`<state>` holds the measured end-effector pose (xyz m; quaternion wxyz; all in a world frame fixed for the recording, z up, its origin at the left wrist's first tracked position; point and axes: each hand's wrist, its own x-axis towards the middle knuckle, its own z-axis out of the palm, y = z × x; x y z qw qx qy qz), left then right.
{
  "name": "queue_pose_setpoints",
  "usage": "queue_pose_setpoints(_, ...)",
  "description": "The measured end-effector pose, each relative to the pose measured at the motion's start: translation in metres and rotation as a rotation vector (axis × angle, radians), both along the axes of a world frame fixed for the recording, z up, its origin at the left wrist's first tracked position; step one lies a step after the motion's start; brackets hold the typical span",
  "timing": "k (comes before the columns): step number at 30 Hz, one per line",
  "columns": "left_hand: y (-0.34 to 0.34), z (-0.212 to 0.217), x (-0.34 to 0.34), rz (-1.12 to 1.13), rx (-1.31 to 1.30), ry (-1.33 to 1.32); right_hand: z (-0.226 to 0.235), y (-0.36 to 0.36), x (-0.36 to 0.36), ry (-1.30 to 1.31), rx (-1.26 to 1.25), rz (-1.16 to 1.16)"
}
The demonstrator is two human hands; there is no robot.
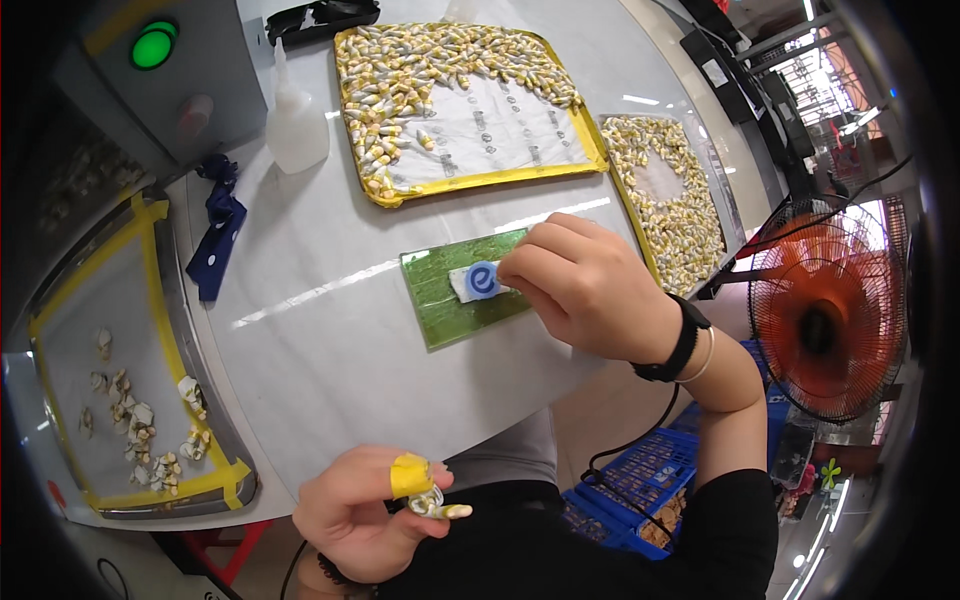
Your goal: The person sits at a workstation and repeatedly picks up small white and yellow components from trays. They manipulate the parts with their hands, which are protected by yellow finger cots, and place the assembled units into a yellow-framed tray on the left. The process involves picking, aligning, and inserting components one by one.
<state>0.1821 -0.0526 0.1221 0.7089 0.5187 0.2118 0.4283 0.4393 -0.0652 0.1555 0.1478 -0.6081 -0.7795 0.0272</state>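
Right hand [590, 285] curled over the green plate [450, 295], fingertips pinched shut on a small white strip [462, 283] with a round blue sticker [483, 280]. Strip flat on the plate near its centre, long axis running roughly 9 to 3 o'clock, free end pointing toward 9, the other end hidden under the fingers. Plate itself lying on the white table [330, 340], long axis from about 8 to 2 o'clock, tilted slightly against the table's near edge.

Left hand [365, 510] low at 6 o'clock, off the table edge, fingers closed loosely around a small white-and-yellow part [438, 505]; yellow tape [410, 475] wrapped around one finger. Part's tip pointing toward 3 o'clock, long axis nearly level.

At 12 o'clock from the plate, well apart, a yellow-edged tray [590, 150] heaped with small yellow-and-white pieces along its far and left sides. At 2 o'clock, a second tray [612, 128] of the same pieces, partly behind the right wrist. White squeeze bottle [295, 125] at 11 o'clock, upright. Dark blue cloth [218, 235] at 9 o'clock, draped near the table's left rim. Further left, a grey tray with yellow tape border [150, 260] holding a few scattered pieces. Green lamp [153, 47] on a grey box at the top left. Orange fan [825, 325] at 3 o'clock, beyond the table. Nothing lying between the plate and the left hand but bare tabletop.
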Motion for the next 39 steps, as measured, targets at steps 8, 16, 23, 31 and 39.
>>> queue_pose_setpoints(8, -0.002, -0.003, 0.012, 0.037, 0.036, -0.004, 0.002, -0.003, -0.017, 0.335, 0.075, -0.058)
queue_pose_setpoints(16, -0.003, -0.011, 0.021, 0.086, 0.157, -0.061, 0.019, -0.040, -0.058, 1.066, 0.006, 0.037)
queue_pose_setpoints(23, 0.000, 0.000, 0.028, 0.032, 0.193, -0.032, 0.007, -0.045, -0.056, 1.042, -0.067, 0.166)
queue_pose_setpoints(31, 0.005, 0.014, 0.024, -0.027, 0.298, 0.101, 0.012, -0.041, -0.057, 1.050, -0.022, 0.191)
queue_pose_setpoints(39, 0.005, 0.008, 0.033, -0.050, 0.285, 0.067, 0.019, -0.046, -0.053, 0.943, 0.012, 0.151)
